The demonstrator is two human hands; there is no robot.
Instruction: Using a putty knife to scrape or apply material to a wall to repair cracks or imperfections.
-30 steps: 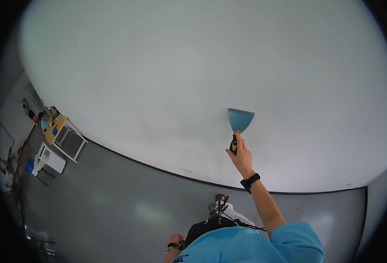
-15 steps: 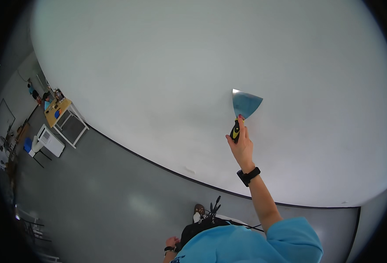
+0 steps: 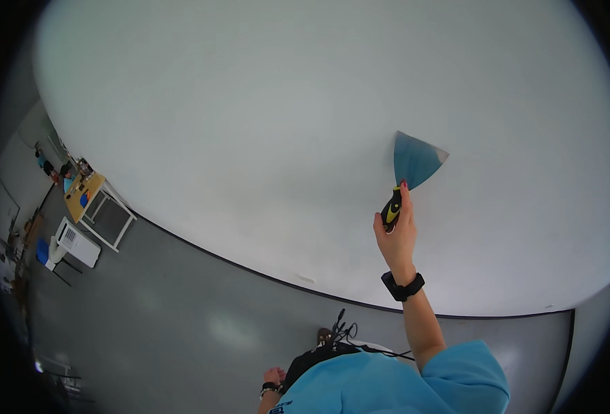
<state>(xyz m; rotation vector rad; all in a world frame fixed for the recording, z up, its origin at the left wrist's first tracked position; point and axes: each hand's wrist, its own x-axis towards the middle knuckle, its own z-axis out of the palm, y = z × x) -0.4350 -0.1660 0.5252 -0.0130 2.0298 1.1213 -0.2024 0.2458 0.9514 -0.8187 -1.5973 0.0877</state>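
Observation:
My right hand (image 3: 398, 238) is closed around the black and yellow-green handle of a putty knife (image 3: 417, 162). One finger lies along the handle toward the base of the blade. The broad, fan-shaped metal blade points up against the white wall (image 3: 236, 117), its wide edge angled down to the right; whether the whole edge touches cannot be told. A black watch is on my right wrist. Low beside my dark shorts hangs my left hand (image 3: 274, 376), small in view, its fingers partly hidden and no held thing visible.
Dark cables (image 3: 343, 331) hang in front of my waist. A dark skirting strip (image 3: 249, 272) divides wall from grey floor (image 3: 180, 324). At left stand a wood-topped table (image 3: 91, 190), a white portable appliance (image 3: 78, 243) and a blue chair (image 3: 43, 252). Two people are farther back.
My right hand has moved right across the wall with the putty knife, and the blade has tilted slightly clockwise. The view has shifted a little. My left hand stays by my side.

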